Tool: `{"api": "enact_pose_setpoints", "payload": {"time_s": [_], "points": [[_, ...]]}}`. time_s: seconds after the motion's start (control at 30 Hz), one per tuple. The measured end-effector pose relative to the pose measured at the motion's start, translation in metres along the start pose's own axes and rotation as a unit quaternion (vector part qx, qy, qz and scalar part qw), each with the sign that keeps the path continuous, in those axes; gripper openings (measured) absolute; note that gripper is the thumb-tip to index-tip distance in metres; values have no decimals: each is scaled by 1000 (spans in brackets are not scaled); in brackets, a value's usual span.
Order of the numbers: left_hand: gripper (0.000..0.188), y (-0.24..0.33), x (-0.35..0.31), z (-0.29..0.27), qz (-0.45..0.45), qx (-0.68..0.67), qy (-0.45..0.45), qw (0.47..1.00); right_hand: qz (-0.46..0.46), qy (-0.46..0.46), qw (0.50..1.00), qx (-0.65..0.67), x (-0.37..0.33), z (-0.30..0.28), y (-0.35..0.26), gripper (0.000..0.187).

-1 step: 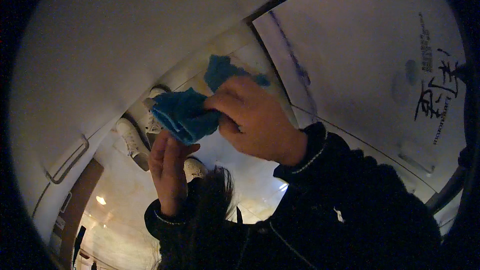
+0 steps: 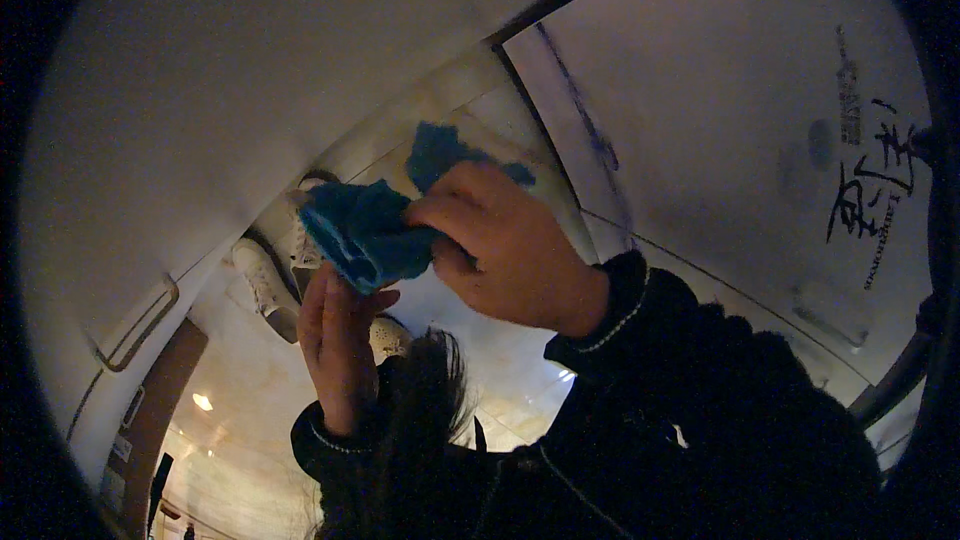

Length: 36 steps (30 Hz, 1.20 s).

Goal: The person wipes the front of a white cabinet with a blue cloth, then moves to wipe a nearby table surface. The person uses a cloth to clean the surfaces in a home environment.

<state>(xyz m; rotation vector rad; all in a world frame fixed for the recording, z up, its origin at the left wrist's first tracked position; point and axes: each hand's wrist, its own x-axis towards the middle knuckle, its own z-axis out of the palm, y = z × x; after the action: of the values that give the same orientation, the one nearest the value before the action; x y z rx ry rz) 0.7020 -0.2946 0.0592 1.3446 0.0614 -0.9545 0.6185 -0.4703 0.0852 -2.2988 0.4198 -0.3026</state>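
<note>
A blue cloth [image 2: 370, 230], fuzzy and folded into layers, is held in front of me at the middle of the view. My right hand [image 2: 505, 245] pinches it between thumb and fingers, and a loose flap of the cloth sticks out beyond the knuckles. From below, my left hand [image 2: 342, 340] meets the cloth's near edge. Its fingers reach up against the folds, with some fingertips hidden behind the fabric, and its thumb shows at the right side.
White shoes [image 2: 262, 275] stand on the shiny floor [image 2: 240, 380] below my hands. To the left rises a pale cabinet front with a metal handle [image 2: 145, 325]. A large white panel [image 2: 720, 110] with dark handwritten marks lies on the right. Dark hair [image 2: 435, 380] hangs near my left wrist.
My right hand and the cloth's far flap sit very slightly nearer to me. Both hands keep the same hold.
</note>
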Motion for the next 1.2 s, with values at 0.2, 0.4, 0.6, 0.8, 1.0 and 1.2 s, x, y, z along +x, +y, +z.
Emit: {"api": "enact_pose_setpoints", "payload": {"time_s": [0.2,0.4,0.6,0.8,1.0,1.2], "points": [[48,13,-20,12,-92,-18,67,993,131,6,989,66,-9,17,-16,20],[51,-11,-34,30,-140,-72,49,986,180,-2,983,48,-34,19,-10,22],[51,-54,-69,6,-149,-191,20,970,228,-61,968,85,-71,36,-17,25],[48,-125,-77,-40,-233,-148,-20,961,220,-197,954,57,-114,67,-27,26],[49,-141,-117,-39,-196,-38,15,980,275,-134,946,108,-170,85,-14,25],[47,-91,-154,-60,-110,89,12,990,307,-249,917,56,-220,92,-58,22]]}}
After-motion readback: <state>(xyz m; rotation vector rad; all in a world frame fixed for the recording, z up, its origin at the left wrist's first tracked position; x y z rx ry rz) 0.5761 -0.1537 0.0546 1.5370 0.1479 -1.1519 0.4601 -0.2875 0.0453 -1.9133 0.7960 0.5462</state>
